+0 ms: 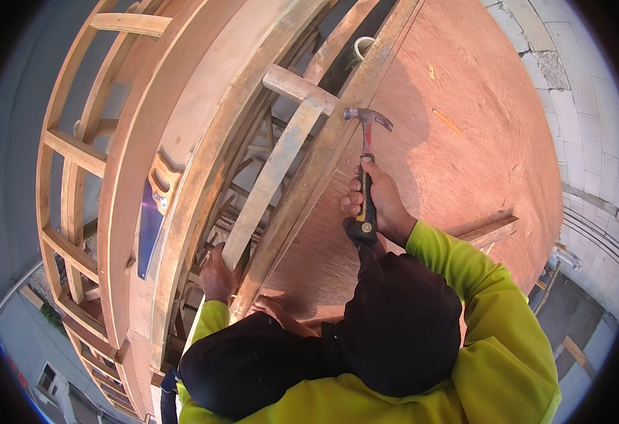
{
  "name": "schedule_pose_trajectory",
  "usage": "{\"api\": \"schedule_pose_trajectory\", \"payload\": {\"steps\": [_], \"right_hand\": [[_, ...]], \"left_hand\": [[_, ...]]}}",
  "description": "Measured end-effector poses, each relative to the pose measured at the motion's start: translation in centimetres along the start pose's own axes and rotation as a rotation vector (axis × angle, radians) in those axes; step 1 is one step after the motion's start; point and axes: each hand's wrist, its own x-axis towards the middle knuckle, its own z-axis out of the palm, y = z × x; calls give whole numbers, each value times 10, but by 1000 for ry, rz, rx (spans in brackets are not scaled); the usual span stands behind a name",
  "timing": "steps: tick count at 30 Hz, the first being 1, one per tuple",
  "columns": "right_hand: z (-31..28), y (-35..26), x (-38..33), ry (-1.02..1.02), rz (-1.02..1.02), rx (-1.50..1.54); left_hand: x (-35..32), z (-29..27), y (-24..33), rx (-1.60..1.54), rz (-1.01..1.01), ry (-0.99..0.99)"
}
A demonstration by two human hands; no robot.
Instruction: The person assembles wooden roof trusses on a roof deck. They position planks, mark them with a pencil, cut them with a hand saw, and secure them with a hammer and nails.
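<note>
A claw hammer [367,136] with a black and yellow handle is in my right hand [388,201], its fingers wrapped round the grip. The hammer's head is beside the edge of a long wooden beam [309,177]; whether it touches the beam I cannot tell. My left hand [217,275] is closed on the near end of a pale wooden batten [274,166]. This batten lies over the gap left of the beam, its far end against a short wooden crosspiece [299,86].
A handsaw [161,198] lies on the timber to the left, beside an open wooden frame [76,152]. On the reddish plywood sheet [465,169] at right are a yellow pencil [446,121] and a wood offcut [490,230]. Dark-clad knees and a bare foot [285,316] are below.
</note>
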Motion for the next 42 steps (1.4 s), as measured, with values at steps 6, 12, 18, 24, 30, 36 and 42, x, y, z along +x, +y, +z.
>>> {"api": "schedule_pose_trajectory", "payload": {"steps": [6,12,18,24,30,36,42], "right_hand": [[-18,-101,-26,280,-381,-574],[-25,-94,-6,306,-782,-170],[52,59,2,357,-939,634],[60,131,22,-48,-396,213],[16,94,13,351,-843,628],[62,134,15,-151,-311,285],[35,117,26,321,-743,604]], "left_hand": [[3,8,-5,31,14,8],[-2,5,12,69,-15,0],[-5,-8,5,111,-87,17],[-2,-17,23,3,-108,-94],[0,-19,14,59,-95,-66],[3,-5,12,2,-72,-94],[-1,-18,18,151,-189,-81]]}}
